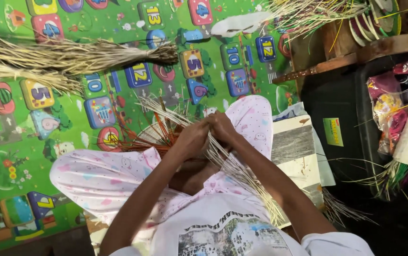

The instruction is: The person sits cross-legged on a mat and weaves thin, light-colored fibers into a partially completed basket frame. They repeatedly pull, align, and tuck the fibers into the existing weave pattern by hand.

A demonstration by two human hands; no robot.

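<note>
My left hand point(192, 137) and my right hand point(223, 127) meet in front of me over my lap, both closed on thin pale straw strands point(242, 175). The strands run from my fingers down past my right forearm. Just beyond my hands sits a partly woven round piece point(154, 134) of orange and pale fibres, with loose ends fanning outward. My knees, in pink patterned trousers point(104, 178), frame it on both sides.
A green play mat point(19, 137) with coloured number tiles covers the floor. Tied bundles of dried straw point(71, 57) lie on it at the upper left. A wooden shelf point(356, 52) with more fibres and a dark bin with bags point(394, 109) stand at right.
</note>
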